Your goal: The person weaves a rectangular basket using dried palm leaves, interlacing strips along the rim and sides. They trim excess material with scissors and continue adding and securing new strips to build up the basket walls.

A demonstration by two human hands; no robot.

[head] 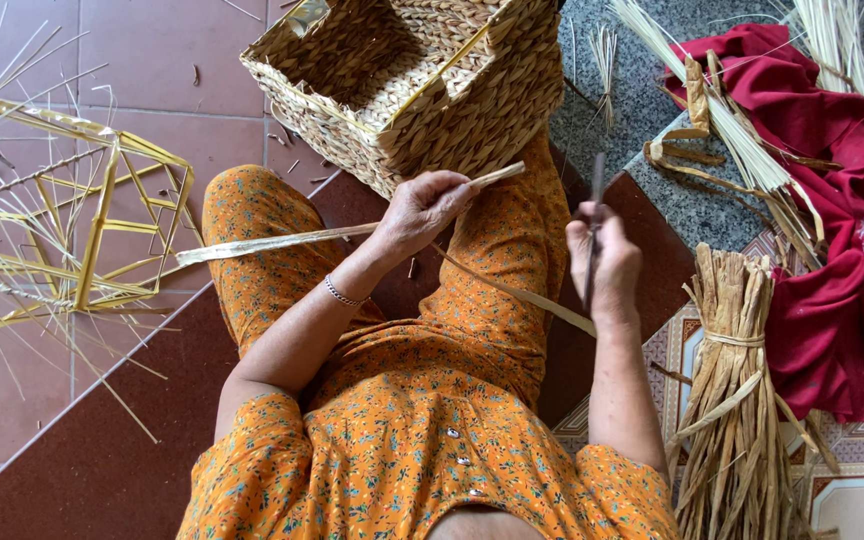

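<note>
Both hands (512, 240) hold a long, flat, pale straw strip (282, 242).

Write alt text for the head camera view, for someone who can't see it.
Seen from above, a seated person in an orange floral dress holds a pale flat fibre strip in the left hand and a thin dark tool in the right hand. A woven basket rests at the knees, with a bare basket frame on one side and a tied bundle of dried fibre and red cloth on the other.
</note>
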